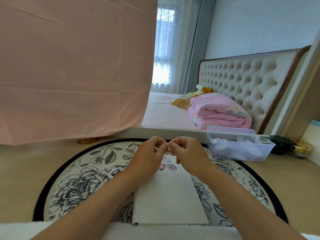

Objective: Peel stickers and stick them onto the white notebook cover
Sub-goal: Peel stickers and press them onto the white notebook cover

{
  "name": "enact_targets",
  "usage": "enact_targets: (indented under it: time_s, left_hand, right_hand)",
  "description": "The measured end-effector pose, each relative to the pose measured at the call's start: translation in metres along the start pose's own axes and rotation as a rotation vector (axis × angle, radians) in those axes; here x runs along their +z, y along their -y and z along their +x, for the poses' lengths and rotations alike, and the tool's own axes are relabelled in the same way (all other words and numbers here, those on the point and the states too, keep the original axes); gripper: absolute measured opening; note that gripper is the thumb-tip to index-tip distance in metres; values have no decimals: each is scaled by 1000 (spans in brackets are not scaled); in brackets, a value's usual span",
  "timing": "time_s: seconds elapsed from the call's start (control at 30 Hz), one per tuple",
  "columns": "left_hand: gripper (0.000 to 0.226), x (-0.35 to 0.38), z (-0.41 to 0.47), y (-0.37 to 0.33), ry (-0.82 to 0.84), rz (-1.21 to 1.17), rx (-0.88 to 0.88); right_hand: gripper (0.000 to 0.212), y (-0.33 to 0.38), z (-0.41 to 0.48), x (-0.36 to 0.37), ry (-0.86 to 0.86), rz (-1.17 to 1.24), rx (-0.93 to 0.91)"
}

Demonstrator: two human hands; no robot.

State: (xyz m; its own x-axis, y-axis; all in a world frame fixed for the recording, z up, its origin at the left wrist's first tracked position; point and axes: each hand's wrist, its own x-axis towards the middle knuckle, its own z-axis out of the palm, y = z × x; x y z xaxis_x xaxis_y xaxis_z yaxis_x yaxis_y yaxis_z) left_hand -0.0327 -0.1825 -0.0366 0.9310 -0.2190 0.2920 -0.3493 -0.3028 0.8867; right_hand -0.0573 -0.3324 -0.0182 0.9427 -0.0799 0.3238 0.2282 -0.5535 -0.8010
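White hardcover notebook [169, 201] recorded lying closed on a round mat printed with grey-black flowers and bordered in black [78, 187], itself on a light wooden worktop [20, 167]; the notebook's near edge is close to the worktop's near edge, spine to the left. Both hands are raised over the far end of the cover. Left hand [149, 153] and right hand [187, 152] are brought together fingertip to fingertip, fingers curled, and a small pale sticker [167, 147] is pinched between them above the far edge of the notebook; its design is too small to be made out. Three stickers are noted on the far end of the cover: a round pink figure sticker [162, 165], a blue round-faced sticker [171, 167] just beside it, and a white figure sticker [166, 159] partly hidden beneath the hands. A brown-and-white fluffy sticker [115, 172] lies on the mat, left of the notebook and partly covered by the left wrist. Toward the far right corner of the worktop a translucent ribbed plastic basket [251, 153] holds white paper scraps [219, 144]; a black round jar [281, 144] and a gold-lidded jar [302, 148] stand just right of it. A pink cloth sheet [74, 66] hangs along the far left edge, with a gold round cap [86, 140] at its hem. Beyond the far edge, a folded pink quilt [220, 110] is observed on a bed.
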Motion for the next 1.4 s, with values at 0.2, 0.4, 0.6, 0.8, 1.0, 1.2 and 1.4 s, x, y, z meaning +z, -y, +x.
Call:
enact_targets:
  time_s: [0.2,0.4,0.6,0.8,1.0,1.2,1.4]
  left_hand:
    - [13,-2,0,-3,17,-55,-15]
    - [8,3,-5,-9,-48,-75,17]
    - [7,7,-4,-15,-175,30,124]
    - [16,21,9,-31,-205,189,123]
    - [14,45,26,-40,-126,99,64]
    - [13,62,42,-42,-57,94,50]
    - [14,58,43,-31,-32,135,56]
  right_hand:
    - [11,5,-1,-3,59,136,40]
    - [7,9,1,-17,75,295,42]
    - [9,6,5,-25,88,255,70]
    - [10,2,12,-44,58,230,77]
    - [14,-9,19,-77,-39,152,127]
    - [21,-41,26,-115,-343,37,141]
    - [13,-72,23,-138,-577,-296,236]
